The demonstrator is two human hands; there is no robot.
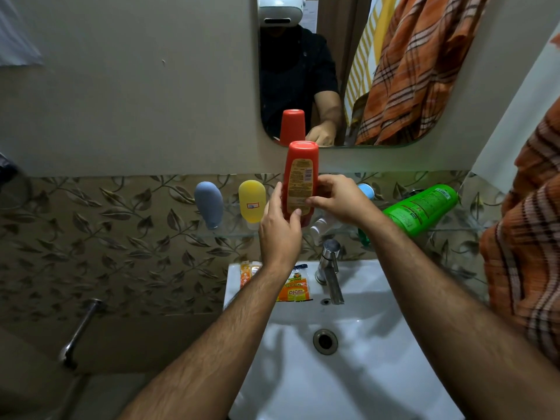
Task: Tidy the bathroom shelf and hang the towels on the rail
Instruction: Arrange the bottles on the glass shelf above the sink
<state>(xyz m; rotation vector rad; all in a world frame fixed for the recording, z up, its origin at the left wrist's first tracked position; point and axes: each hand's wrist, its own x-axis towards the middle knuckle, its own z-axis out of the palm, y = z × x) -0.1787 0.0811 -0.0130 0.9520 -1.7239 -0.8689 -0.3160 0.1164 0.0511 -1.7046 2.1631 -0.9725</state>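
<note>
We steady the red bottle [300, 181] upright, left hand [280, 228] and right hand [339, 198] pinching it; green bottle [421, 209] at three o'clock lies toppled, towel [527, 247] unhung.

White sink [378, 389] fills the lower frame, drain [325, 341] in the middle, chrome tap [329, 272] at the back. Orange sachet [295, 291] lies on the rim just left of the tap. Mirror [348, 71] on the wall above, leaf-pattern tiles [121, 237] below it.

dim room, leaf-patterned tiles [121, 231], mirror [394, 40], white sink [378, 359].
</note>
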